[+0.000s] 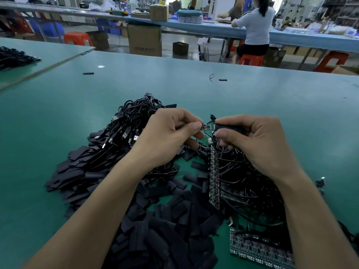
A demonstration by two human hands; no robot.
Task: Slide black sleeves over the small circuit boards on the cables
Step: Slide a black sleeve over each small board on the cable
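The left hand [171, 136] pinches a small board [208, 126] between thumb and forefinger, and the right hand [256, 140] grips a black sleeve [229, 127] just beside it. The slide should go best if the sleeve's mouth is squeezed open and lined up square with the board, so no corner catches. Both are held above a green table [272, 105] heaped with loose sleeves [165, 226] and cables [134, 115], in a workshop where a person [254, 26] sits at a far bench [213, 29].

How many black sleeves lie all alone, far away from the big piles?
2: one sleeve far left on the green table, one farther right by a wire loop. Others may hide elsewhere.
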